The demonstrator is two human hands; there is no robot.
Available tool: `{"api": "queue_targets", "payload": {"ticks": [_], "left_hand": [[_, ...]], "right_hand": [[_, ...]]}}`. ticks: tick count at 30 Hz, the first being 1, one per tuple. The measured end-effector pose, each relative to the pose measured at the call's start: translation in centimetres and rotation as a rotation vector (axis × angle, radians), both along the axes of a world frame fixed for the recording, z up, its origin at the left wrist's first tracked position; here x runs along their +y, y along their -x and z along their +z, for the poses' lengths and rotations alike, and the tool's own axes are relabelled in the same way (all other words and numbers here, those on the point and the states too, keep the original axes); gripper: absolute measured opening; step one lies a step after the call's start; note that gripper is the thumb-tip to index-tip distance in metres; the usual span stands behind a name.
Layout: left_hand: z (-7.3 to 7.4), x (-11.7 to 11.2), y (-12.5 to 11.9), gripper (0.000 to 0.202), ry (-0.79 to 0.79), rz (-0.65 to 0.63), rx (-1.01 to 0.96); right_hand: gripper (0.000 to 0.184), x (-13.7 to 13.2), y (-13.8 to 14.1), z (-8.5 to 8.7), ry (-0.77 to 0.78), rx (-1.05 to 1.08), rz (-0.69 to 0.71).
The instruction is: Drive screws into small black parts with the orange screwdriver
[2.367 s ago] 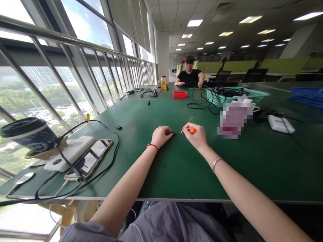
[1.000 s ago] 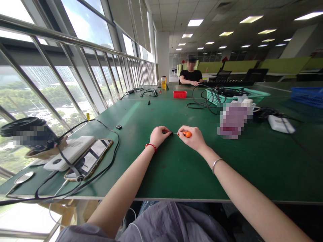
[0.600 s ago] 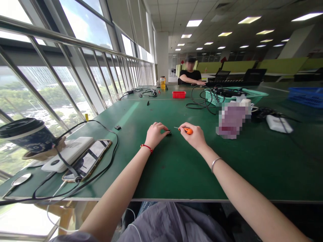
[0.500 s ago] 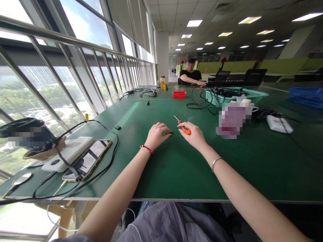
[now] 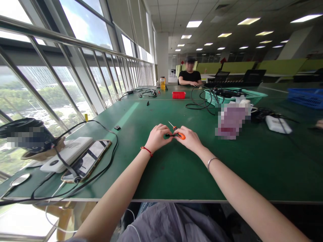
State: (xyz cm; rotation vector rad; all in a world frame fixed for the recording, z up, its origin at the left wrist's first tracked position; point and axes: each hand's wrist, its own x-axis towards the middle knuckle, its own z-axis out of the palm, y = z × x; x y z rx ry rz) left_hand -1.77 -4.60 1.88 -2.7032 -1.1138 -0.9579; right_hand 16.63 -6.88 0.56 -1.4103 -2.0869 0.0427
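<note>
Right grip (image 5: 190, 137) holds the screwdriver (image 5: 181, 136) aslant, tip forward-left.

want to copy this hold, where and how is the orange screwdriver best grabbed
Probably by the handle of the orange screwdriver, coming from the right: that is its thick end and lies on the right, inside the right grip, while the thin metal shaft points forward and left, away from the wearer.

The screwdriver handle (image 5: 181, 136) is orange, the small part (image 5: 167, 135) seemingly black.
</note>
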Motion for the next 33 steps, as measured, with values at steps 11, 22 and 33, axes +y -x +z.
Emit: {"api": "queue_targets", "payload": {"ticks": [11, 22, 33], "left_hand": [[0.2, -0.3, -0.1, 0.01, 0.015, 0.02, 0.028], [-1.3, 0.5, 0.1, 0.01, 0.156, 0.155, -0.085], [-1.9, 1.2, 0.0, 0.014, 0.335, 0.254, -0.105]], "right_hand": [[0.013, -0.1, 0.1, 0.1, 0.002, -0.037, 0.002], [0.016, 0.6, -2.3, 0.7, -0.21, 0.342, -0.159], [0.016, 0.9, -2.4, 0.2, -0.173, 0.383, -0.208]]}}
